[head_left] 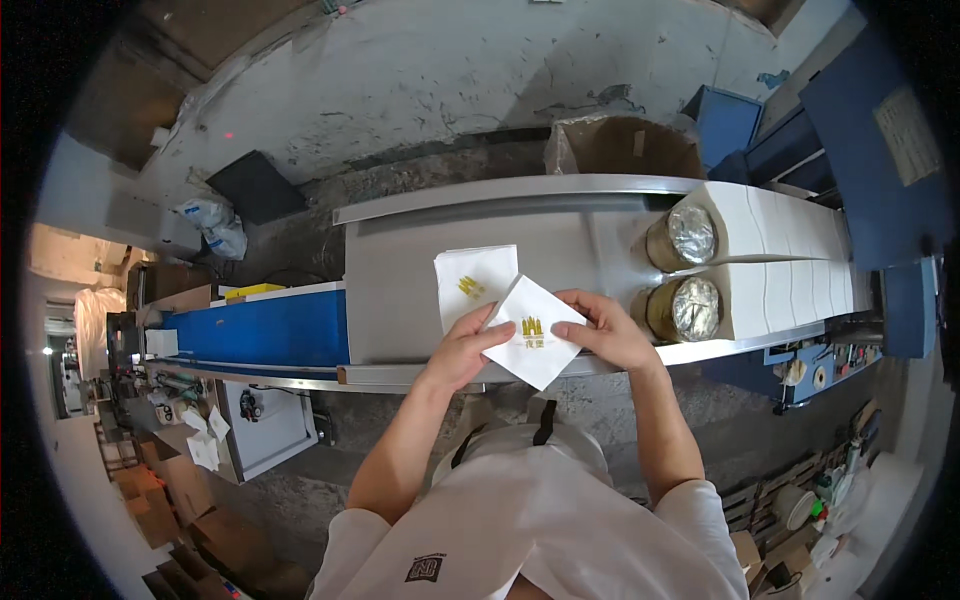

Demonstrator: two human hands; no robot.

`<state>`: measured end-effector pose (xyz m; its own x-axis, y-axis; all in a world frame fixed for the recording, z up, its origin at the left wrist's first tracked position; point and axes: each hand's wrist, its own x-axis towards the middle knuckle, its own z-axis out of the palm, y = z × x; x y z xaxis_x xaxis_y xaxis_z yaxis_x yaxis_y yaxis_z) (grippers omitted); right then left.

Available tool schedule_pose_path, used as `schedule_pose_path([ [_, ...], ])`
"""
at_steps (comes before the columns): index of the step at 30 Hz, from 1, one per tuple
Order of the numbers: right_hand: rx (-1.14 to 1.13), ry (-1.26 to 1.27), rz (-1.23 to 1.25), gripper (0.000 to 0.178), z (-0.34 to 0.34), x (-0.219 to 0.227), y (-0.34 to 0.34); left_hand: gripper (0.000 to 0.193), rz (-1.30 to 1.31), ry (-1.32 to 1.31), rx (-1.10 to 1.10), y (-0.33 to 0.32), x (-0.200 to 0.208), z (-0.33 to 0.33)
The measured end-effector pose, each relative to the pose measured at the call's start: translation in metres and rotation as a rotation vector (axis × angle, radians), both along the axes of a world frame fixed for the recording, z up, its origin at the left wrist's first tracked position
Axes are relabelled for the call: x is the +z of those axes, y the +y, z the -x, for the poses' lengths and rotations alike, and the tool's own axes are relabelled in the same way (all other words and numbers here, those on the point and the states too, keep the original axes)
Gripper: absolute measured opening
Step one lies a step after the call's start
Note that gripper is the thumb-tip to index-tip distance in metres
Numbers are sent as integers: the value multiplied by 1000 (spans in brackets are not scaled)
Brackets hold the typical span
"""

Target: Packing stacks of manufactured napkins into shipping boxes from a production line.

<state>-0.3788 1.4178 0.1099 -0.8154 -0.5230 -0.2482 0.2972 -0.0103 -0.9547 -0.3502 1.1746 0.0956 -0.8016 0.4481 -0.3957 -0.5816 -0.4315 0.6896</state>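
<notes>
Our left hand [462, 347] and right hand [606, 332] pinch opposite corners of one white napkin [537, 345], held above the tabletop [392, 305] near its front edge, beside a napkin pile [470, 265].

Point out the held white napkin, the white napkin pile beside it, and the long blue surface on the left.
Held white napkin [533, 328]: head view, on its gold print.
White napkin pile [470, 287]: head view, on its top's gold print.
Blue surface [260, 332]: head view, near its middle.
</notes>
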Motion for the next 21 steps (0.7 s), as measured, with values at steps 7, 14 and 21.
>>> schedule_pose_path([
  [7,-88,-31,33,33,-5,-5,-4,42,26,13,18,1,3,-2],
  [14,-459,-410,414,40,-22,-14,-20,42,13,18,116,2,6,-4],
  [21,-546,-247,188,35,-25,-20,-9,48,946,423,433,-15,-24,12],
])
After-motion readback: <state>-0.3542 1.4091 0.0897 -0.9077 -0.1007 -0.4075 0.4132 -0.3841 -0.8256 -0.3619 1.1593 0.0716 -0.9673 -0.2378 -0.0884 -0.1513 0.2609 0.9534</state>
